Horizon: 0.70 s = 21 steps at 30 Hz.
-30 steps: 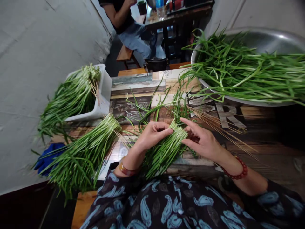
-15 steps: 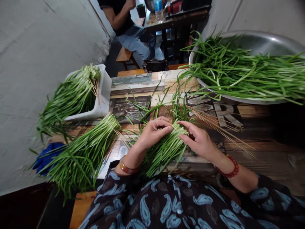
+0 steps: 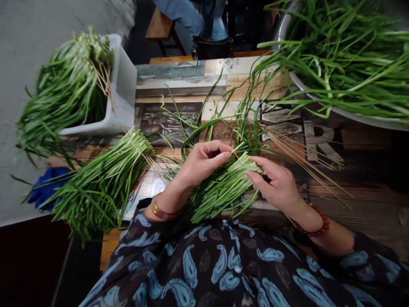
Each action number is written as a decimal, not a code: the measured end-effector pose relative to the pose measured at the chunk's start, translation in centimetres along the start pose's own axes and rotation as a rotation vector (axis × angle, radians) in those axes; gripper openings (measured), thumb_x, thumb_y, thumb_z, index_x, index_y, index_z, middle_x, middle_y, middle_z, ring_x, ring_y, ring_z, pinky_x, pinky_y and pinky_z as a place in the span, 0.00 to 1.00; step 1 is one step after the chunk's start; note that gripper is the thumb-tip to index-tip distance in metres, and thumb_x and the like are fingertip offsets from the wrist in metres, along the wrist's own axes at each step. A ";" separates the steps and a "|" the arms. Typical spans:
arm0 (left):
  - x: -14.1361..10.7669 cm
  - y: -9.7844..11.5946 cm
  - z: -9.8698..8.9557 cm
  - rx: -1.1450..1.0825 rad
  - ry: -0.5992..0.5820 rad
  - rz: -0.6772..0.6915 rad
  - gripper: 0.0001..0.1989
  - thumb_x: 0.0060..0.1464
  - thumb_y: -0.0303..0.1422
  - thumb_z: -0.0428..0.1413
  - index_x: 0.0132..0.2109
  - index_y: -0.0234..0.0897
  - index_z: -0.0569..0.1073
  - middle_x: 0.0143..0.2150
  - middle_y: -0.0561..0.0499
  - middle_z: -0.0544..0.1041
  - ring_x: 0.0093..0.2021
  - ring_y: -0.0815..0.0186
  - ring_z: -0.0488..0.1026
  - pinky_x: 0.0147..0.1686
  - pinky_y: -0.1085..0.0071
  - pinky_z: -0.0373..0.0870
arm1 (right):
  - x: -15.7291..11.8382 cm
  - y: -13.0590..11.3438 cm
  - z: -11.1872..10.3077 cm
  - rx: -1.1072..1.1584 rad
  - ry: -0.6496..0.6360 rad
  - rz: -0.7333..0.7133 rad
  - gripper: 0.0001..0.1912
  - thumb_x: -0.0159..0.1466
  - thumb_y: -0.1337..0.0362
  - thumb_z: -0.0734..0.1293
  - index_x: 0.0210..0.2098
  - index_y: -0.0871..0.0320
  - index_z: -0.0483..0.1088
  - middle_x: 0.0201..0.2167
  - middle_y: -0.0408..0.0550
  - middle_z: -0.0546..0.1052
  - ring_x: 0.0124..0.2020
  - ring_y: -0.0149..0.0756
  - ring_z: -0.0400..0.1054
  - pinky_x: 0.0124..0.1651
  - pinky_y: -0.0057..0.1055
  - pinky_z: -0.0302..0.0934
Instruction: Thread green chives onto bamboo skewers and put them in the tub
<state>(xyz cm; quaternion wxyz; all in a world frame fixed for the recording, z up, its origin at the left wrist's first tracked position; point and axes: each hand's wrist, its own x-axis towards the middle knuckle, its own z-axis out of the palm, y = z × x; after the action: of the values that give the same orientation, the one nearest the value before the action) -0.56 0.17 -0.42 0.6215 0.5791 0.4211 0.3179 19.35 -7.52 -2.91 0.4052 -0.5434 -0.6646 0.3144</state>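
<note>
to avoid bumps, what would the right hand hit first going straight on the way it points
The right hand would first meet the bundle of green stems at its fingertips, then probably the left hand, though depth is unclear.

Tub (image 3: pixel 125 81) at left, basin (image 3: pixel 283 30) at right, central stalk bundle (image 3: pixel 222 187) nearer.

The bunch (image 3: pixel 225 187) of long, thin green stems lies slanted in the near middle. Its pale ends sit close together, far and right. Its greener parts point near and left.
</note>
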 end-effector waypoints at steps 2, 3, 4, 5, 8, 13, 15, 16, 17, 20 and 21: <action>0.0 -0.1 0.0 -0.004 0.010 0.009 0.12 0.51 0.39 0.64 0.34 0.33 0.80 0.27 0.53 0.75 0.26 0.73 0.65 0.28 0.75 0.61 | 0.0 0.0 0.0 0.000 -0.007 0.009 0.14 0.65 0.63 0.65 0.48 0.59 0.75 0.39 0.50 0.83 0.33 0.37 0.79 0.38 0.30 0.73; 0.1 -0.1 0.0 -0.004 0.013 0.012 0.12 0.51 0.39 0.64 0.34 0.33 0.80 0.27 0.53 0.75 0.26 0.73 0.65 0.28 0.75 0.61 | 0.0 0.0 0.0 -0.001 -0.009 0.013 0.14 0.65 0.63 0.65 0.48 0.59 0.75 0.38 0.50 0.83 0.33 0.37 0.79 0.38 0.30 0.73; 0.1 -0.2 0.0 -0.002 0.015 0.014 0.12 0.51 0.39 0.64 0.34 0.33 0.80 0.27 0.52 0.75 0.26 0.73 0.65 0.29 0.75 0.62 | 0.0 0.0 0.0 -0.002 -0.009 0.016 0.14 0.65 0.63 0.65 0.48 0.59 0.75 0.38 0.51 0.83 0.33 0.37 0.79 0.38 0.30 0.73; 0.1 -0.2 0.0 0.000 0.016 0.017 0.12 0.51 0.39 0.64 0.34 0.33 0.80 0.28 0.52 0.76 0.26 0.73 0.66 0.29 0.74 0.62 | 0.0 0.0 0.0 -0.004 -0.007 0.018 0.14 0.65 0.63 0.65 0.48 0.59 0.75 0.38 0.51 0.83 0.33 0.37 0.79 0.38 0.30 0.73; 0.1 -0.1 0.0 0.000 0.012 0.032 0.12 0.51 0.39 0.65 0.34 0.33 0.81 0.28 0.52 0.76 0.27 0.72 0.67 0.30 0.74 0.63 | 0.0 -0.1 0.0 -0.009 0.003 0.021 0.14 0.65 0.62 0.65 0.48 0.59 0.75 0.38 0.50 0.83 0.33 0.36 0.79 0.39 0.30 0.73; 0.0 0.1 0.1 0.011 0.023 0.048 0.12 0.50 0.40 0.65 0.33 0.33 0.81 0.28 0.51 0.76 0.28 0.71 0.68 0.31 0.74 0.64 | 0.0 -0.1 0.1 -0.003 0.016 0.022 0.14 0.65 0.63 0.65 0.48 0.59 0.75 0.38 0.50 0.83 0.30 0.35 0.78 0.35 0.29 0.72; 0.0 0.2 0.1 0.015 0.034 0.039 0.13 0.50 0.40 0.65 0.32 0.33 0.81 0.28 0.50 0.76 0.29 0.70 0.68 0.31 0.73 0.65 | -0.1 -0.2 0.1 0.000 0.017 0.031 0.14 0.65 0.63 0.65 0.48 0.58 0.75 0.38 0.50 0.83 0.31 0.35 0.78 0.35 0.30 0.72; 0.0 0.2 0.1 0.014 0.038 0.036 0.12 0.50 0.40 0.65 0.32 0.33 0.81 0.28 0.50 0.76 0.29 0.70 0.68 0.31 0.73 0.65 | -0.1 -0.2 0.1 0.005 0.017 0.037 0.14 0.65 0.62 0.65 0.48 0.58 0.75 0.38 0.49 0.83 0.31 0.36 0.78 0.36 0.30 0.73; 0.0 0.2 0.1 0.012 0.038 0.032 0.12 0.50 0.40 0.65 0.32 0.33 0.81 0.28 0.50 0.77 0.29 0.70 0.68 0.31 0.73 0.65 | -0.1 -0.2 0.1 0.011 0.017 0.043 0.14 0.65 0.62 0.65 0.48 0.58 0.75 0.37 0.49 0.83 0.31 0.36 0.78 0.36 0.30 0.73; 0.0 0.2 0.1 0.006 0.030 0.030 0.11 0.50 0.39 0.65 0.33 0.34 0.81 0.29 0.50 0.77 0.29 0.70 0.68 0.32 0.73 0.65 | -0.1 -0.2 0.1 0.026 0.012 0.057 0.14 0.65 0.62 0.65 0.48 0.57 0.75 0.37 0.49 0.83 0.32 0.37 0.78 0.37 0.32 0.73; -0.1 0.2 0.0 0.004 0.029 0.031 0.11 0.50 0.39 0.65 0.33 0.34 0.81 0.29 0.51 0.77 0.29 0.70 0.68 0.32 0.73 0.64 | -0.1 -0.2 0.1 0.028 0.009 0.061 0.14 0.65 0.62 0.65 0.48 0.57 0.75 0.37 0.48 0.83 0.32 0.37 0.78 0.37 0.32 0.73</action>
<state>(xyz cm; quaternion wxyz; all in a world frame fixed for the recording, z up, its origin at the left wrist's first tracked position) -0.52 0.13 -0.23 0.6090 0.5821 0.4219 0.3350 19.17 -7.68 -2.78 0.4060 -0.5591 -0.6414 0.3334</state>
